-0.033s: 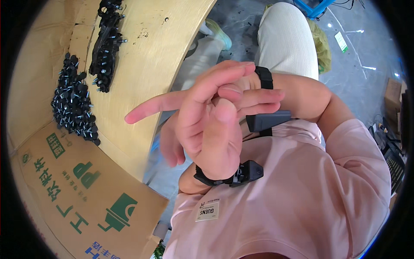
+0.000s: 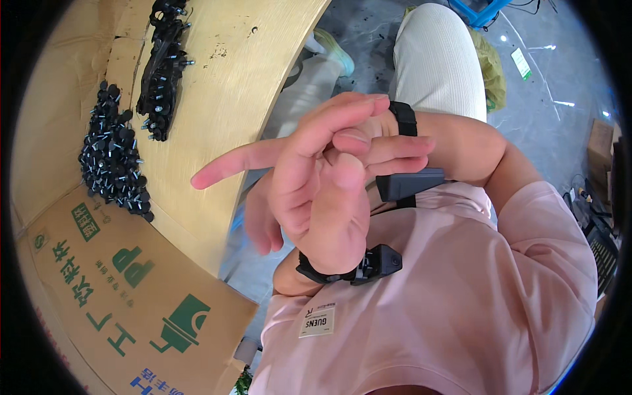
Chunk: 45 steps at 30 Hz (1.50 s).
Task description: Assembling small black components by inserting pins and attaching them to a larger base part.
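Observation:
My left hand and my right hand cross and touch in front of my chest. The left is in front, its thumb upward and its fingers reaching over the right hand toward the right wrist. Behind it, the right hand's fingers point left, one stretched out and others hanging lower. No object shows in either hand, though the overlap hides part of the right palm. A black strap with a dark device sits on my left wrist, and another black strap on the right.
On the wooden table at left lie a pile of black-headed bolts and a long black clump with bolts sticking out. A printed cardboard box flap stands nearer. Beyond my leg are a yellow-green bag and a blue stool.

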Motion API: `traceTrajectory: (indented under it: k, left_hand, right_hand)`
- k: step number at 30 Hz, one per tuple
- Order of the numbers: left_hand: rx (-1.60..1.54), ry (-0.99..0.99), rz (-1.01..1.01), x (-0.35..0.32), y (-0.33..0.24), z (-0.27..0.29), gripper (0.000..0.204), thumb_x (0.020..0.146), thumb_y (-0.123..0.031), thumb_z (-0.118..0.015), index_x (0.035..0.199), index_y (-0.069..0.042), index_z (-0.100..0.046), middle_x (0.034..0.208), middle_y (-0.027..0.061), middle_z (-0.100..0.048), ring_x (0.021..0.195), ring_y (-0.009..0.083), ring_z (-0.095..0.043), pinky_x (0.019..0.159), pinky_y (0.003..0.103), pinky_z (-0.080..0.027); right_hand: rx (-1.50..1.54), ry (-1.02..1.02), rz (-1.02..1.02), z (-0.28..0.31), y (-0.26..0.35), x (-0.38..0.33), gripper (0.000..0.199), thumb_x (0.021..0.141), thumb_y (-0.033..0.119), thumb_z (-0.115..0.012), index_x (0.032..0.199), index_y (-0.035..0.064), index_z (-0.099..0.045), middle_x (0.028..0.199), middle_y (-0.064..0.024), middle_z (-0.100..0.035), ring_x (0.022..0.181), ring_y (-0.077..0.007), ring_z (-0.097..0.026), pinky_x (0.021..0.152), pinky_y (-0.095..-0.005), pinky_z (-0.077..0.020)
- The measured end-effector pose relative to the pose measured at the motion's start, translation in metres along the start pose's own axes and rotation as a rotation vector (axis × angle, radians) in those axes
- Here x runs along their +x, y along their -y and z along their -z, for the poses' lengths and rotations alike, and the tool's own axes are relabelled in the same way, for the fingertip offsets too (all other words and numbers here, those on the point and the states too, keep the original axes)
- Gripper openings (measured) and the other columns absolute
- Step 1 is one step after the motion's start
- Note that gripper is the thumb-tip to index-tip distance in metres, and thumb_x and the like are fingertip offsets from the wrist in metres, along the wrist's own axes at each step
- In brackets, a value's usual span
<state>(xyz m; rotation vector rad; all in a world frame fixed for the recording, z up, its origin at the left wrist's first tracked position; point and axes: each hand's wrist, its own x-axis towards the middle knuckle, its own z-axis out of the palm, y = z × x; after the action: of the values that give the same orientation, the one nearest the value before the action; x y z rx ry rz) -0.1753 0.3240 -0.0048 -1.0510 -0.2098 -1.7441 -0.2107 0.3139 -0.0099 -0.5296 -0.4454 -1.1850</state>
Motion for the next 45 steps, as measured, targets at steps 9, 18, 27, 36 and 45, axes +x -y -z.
traceTrajectory:
  k: [9, 18, 27, 36, 45]
  left_hand:
    - [1.148, -0.042, 0.775, 0.053, -0.041, -0.084, 0.049, 0.089, -0.014, -0.041, 0.13, 0.013, -0.036, 0.131, 0.0337, -0.043, 0.078, 0.0381, -0.067, 0.063, 0.036, -0.059]
    - [1.621, -0.04, 0.664, 0.064, -0.049, -0.08, 0.034, 0.089, -0.005, -0.051, 0.119, 0.01, -0.049, 0.113, 0.027, -0.053, 0.072, 0.0296, -0.064, 0.059, 0.032, -0.053]
    - [1.725, 0.329, 0.62, 0.079, -0.038, -0.068, 0.014, 0.087, 0.004, -0.055, 0.099, 0.011, -0.059, 0.095, 0.0207, -0.059, 0.061, 0.0198, -0.059, 0.056, 0.026, -0.05]
    - [1.912, 0.395, 0.569, 0.073, -0.037, -0.07, 0.012, 0.088, 0.008, -0.056, 0.099, 0.01, -0.059, 0.095, 0.0179, -0.059, 0.062, 0.0188, -0.06, 0.058, 0.026, -0.051]
    - [1.859, 0.453, 0.605, 0.078, -0.03, -0.073, 0.012, 0.087, 0.013, -0.055, 0.098, 0.012, -0.06, 0.096, 0.0177, -0.059, 0.066, 0.0197, -0.063, 0.062, 0.025, -0.053]
  right_hand:
    - [0.174, -0.043, 0.115, -0.042, -0.006, -0.014, 0.051, 0.1, 0.025, -0.046, 0.142, -0.0004, -0.032, 0.089, -0.0075, -0.061, 0.046, -0.0036, -0.048, 0.041, -0.0128, -0.0361]
    - [-0.629, -0.521, 0.59, -0.052, 0.009, -0.016, 0.02, 0.092, 0.017, -0.061, 0.104, 0.0007, -0.063, 0.086, -0.0036, -0.062, 0.069, -0.0102, -0.054, 0.065, -0.0242, -0.0451]
    - [-0.606, -0.498, 0.515, -0.065, 0.006, -0.018, 0.019, 0.09, 0.013, -0.064, 0.103, -0.0009, -0.063, 0.085, -0.0058, -0.065, 0.073, -0.0123, -0.06, 0.065, -0.0269, -0.0471]
    - [-0.584, -0.485, 0.552, -0.051, 0.002, -0.018, 0.021, 0.091, 0.015, -0.065, 0.104, -0.0004, -0.062, 0.086, -0.0053, -0.064, 0.073, -0.0128, -0.058, 0.067, -0.0277, -0.0479]
    - [-0.621, -0.466, 0.503, -0.052, 0.008, -0.024, 0.023, 0.09, 0.017, -0.067, 0.104, -0.0005, -0.063, 0.086, -0.0041, -0.064, 0.07, -0.0101, -0.056, 0.063, -0.0242, -0.0451]
